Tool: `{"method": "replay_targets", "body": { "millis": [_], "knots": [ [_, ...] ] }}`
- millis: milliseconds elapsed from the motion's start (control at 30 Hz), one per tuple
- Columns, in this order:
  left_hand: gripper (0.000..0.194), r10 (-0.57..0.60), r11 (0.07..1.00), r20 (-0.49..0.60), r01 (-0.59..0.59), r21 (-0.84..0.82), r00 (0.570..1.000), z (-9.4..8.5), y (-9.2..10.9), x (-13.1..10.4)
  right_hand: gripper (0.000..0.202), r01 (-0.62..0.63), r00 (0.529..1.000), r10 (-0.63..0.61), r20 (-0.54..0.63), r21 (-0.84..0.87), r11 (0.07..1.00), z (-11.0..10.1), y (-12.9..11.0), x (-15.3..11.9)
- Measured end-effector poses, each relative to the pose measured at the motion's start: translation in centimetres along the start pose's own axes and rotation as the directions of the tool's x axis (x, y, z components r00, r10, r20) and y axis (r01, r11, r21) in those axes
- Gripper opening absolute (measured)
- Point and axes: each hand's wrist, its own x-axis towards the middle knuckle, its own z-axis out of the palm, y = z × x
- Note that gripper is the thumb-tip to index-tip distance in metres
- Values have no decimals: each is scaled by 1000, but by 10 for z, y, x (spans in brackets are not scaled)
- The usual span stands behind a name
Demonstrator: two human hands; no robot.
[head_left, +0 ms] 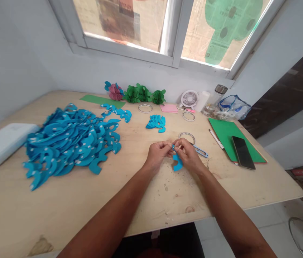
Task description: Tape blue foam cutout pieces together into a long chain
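Both my hands meet over the wooden table, fingers pinched at the top of a curved blue paper cutout (177, 164). My left hand (159, 153) is closed at its upper end, though the fingertips partly hide what they grip. My right hand (187, 152) pinches the same cutout, whose lower part hangs toward the tabletop. Just behind the hands is a small stack of blue paper cutouts (157, 123). To the left spreads a large heap of similar blue cutouts (73, 139), many bearing small white squares. A roll of tape (187, 137) and a light-blue cutter (201, 152) lie by my right hand.
Along the wall stand green paper figures (143, 94), a pink paper figure (115, 91), a small fan (190, 99) and a bottle (217, 96). At right, a phone (243, 152) rests on a green board (228, 134) beside a pen (216, 139). A white case (3, 143) is far left.
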Motion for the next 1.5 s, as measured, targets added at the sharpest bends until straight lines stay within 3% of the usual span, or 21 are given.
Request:
{"method": "replay_targets", "body": {
  "millis": [300,733,1067,1500],
  "knots": [
    [14,22,1000,-39,-22,-1,999,-2,0,2,7,-83,996,83,-12,44,996,-1,-2,-1],
    [23,-19,998,72,23,-55,997,0,-1,-3,10,-144,984,163,-72,214,966,3,-3,0],
    [9,93,993,-8,-92,75,996,3,6,-7,9,-178,975,200,-92,205,962,2,-3,1],
    [8,166,960,38,-170,221,985,3,9,-9,9,-196,973,217,-84,203,959,4,-1,1]
  ]
}}
